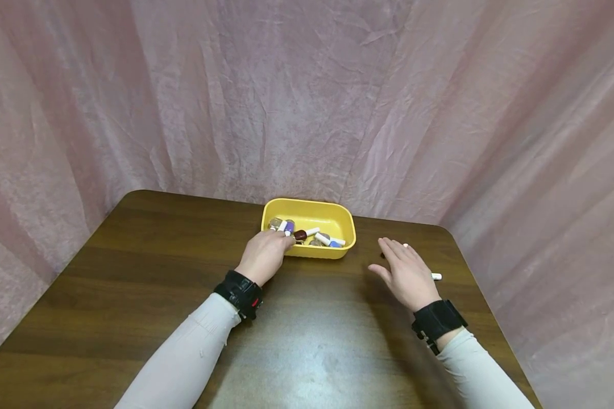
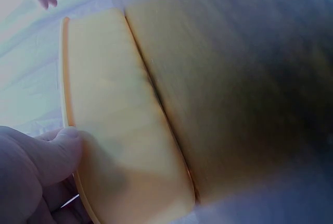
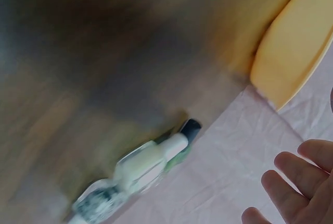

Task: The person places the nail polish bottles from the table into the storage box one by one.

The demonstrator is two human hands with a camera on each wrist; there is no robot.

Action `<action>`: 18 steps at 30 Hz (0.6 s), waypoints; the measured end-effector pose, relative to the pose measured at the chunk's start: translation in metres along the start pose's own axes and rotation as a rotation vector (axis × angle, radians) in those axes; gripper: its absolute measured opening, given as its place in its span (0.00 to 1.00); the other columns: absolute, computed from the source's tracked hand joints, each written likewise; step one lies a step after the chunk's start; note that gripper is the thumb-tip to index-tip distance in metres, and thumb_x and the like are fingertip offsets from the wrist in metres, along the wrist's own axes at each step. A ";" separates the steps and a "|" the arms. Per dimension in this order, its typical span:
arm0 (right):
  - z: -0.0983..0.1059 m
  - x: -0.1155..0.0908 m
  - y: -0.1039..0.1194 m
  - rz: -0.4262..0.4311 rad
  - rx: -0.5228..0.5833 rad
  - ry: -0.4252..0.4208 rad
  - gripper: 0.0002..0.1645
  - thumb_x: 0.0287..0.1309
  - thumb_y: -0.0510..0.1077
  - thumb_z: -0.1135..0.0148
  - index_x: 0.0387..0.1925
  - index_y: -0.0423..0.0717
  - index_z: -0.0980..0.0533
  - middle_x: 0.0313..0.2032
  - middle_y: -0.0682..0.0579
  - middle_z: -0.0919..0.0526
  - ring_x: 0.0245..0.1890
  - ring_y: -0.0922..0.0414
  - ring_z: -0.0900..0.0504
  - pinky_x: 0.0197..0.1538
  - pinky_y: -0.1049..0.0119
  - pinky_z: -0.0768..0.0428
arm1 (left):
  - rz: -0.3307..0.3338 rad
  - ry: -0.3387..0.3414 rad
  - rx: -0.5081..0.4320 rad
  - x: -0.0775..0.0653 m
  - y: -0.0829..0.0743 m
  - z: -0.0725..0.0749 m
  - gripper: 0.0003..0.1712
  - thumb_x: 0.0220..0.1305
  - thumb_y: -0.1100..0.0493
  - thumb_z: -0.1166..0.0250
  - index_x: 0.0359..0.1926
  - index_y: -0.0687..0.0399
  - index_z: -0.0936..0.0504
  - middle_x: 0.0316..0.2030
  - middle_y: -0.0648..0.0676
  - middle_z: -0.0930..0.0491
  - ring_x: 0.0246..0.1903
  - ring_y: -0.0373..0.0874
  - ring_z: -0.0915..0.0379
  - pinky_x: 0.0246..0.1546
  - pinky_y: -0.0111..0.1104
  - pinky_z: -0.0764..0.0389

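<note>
yellow tray [image 1: 317, 211] — right of left hand [image 1: 266, 254], rim gripped | right hand [image 1: 408, 274] — fingers extended

Bottles [image 1: 300, 234] in a tub [image 1: 312, 211], far side of the desk [image 1: 158, 284]

Curtain [image 1: 297, 113] behind; loose bottles [image 3: 143, 166] right of the tub.

You are facing a container [image 1: 332, 220] that is showing plain yellow. Inside it, a purple bottle [image 1: 289, 226] is standing out in colour, a dark red bottle [image 1: 299, 234] is wearing a white cap [image 1: 312, 232], and a blue bottle [image 1: 335, 245] is showing too. Right of the container, a milky bottle [image 3: 139, 168] is looking whitish, a speckled bottle [image 3: 101, 202] is mixing dark green and white, and one cap [image 3: 192, 129] is showing black. Beneath the container, the desk [image 1: 312, 341] is displaying streaky dark-brown grain; behind it, the curtain [image 1: 307, 113] is gleaming mottled pink. Nearer you than the container, your sleeves [image 1: 184, 352] are showing off-white, your wristbands [image 1: 438, 321] black, the left bearing a red mark [image 1: 255, 303].
</note>
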State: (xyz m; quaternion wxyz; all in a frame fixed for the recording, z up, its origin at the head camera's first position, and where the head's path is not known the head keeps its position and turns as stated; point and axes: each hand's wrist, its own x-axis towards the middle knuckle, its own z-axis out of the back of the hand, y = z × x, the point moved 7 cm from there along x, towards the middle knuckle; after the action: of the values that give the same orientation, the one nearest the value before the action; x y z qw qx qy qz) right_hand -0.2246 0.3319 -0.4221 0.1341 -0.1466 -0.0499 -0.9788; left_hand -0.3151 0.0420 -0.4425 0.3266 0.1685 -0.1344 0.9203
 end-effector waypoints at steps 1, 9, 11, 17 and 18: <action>0.001 -0.003 -0.002 -0.002 -0.002 0.001 0.45 0.75 0.60 0.31 0.79 0.34 0.30 0.75 0.36 0.25 0.76 0.36 0.27 0.78 0.37 0.35 | 0.000 0.001 -0.001 0.000 0.000 0.000 0.05 0.77 0.61 0.29 0.45 0.51 0.07 0.37 0.54 0.10 0.37 0.54 0.15 0.42 0.45 0.15; 0.006 -0.017 -0.021 -0.043 0.008 -0.011 0.46 0.71 0.56 0.26 0.78 0.34 0.29 0.73 0.33 0.23 0.75 0.34 0.26 0.77 0.33 0.34 | 0.009 0.014 0.002 0.000 0.001 0.001 0.06 0.77 0.61 0.30 0.46 0.52 0.07 0.38 0.54 0.10 0.39 0.54 0.15 0.43 0.46 0.15; 0.006 -0.019 -0.025 -0.050 0.003 -0.007 0.46 0.71 0.56 0.26 0.78 0.33 0.30 0.72 0.32 0.22 0.74 0.34 0.25 0.76 0.33 0.33 | 0.010 0.016 -0.001 0.000 0.001 0.000 0.06 0.77 0.61 0.30 0.47 0.52 0.07 0.38 0.55 0.10 0.39 0.54 0.15 0.43 0.45 0.15; 0.006 -0.027 -0.042 -0.080 -0.007 -0.007 0.46 0.70 0.55 0.25 0.77 0.33 0.29 0.70 0.31 0.21 0.70 0.33 0.22 0.75 0.31 0.32 | 0.011 0.015 -0.005 -0.001 0.000 0.000 0.05 0.77 0.61 0.29 0.46 0.52 0.07 0.38 0.54 0.10 0.38 0.54 0.15 0.42 0.46 0.15; 0.005 -0.029 -0.045 -0.083 -0.006 -0.010 0.46 0.70 0.55 0.24 0.77 0.33 0.28 0.69 0.32 0.20 0.69 0.33 0.21 0.75 0.31 0.32 | 0.011 0.014 -0.006 -0.001 0.000 0.000 0.05 0.77 0.61 0.29 0.46 0.52 0.07 0.38 0.54 0.10 0.38 0.54 0.15 0.42 0.46 0.15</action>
State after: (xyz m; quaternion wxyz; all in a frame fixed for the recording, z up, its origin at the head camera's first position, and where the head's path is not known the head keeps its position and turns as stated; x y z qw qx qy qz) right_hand -0.2090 0.3825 -0.4283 0.0927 -0.1496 -0.0539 -0.9829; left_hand -0.3146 0.0417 -0.4432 0.3230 0.1602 -0.1358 0.9228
